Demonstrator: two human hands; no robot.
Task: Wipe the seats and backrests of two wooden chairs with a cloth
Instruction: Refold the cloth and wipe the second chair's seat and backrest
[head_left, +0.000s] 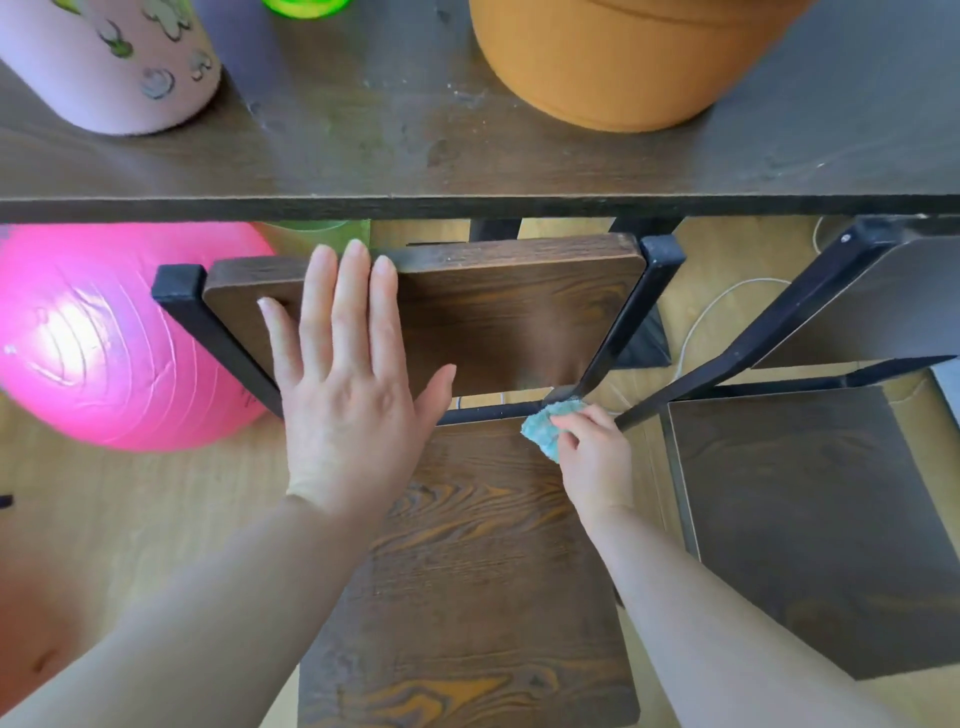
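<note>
A dark wooden chair stands below me, its backrest (519, 312) toward the table and its seat (478, 571) running to the bottom of the view. My left hand (348, 384) lies flat and open on the left part of the backrest, fingers spread. My right hand (592, 457) grips a bunched light blue cloth (545, 428) at the seat's far right corner, where the black metal frame post meets the seat. A second chair stands to the right, with its seat (821, 530) and backrest (872, 306) both untouched by my hands.
A dark wooden table (363, 156) edge runs across the top, carrying a pink patterned bottle (114, 62), an orange pot (623, 62) and a green object (306, 6). A large pink exercise ball (104, 338) sits on the wooden floor at left. White cables lie under the table.
</note>
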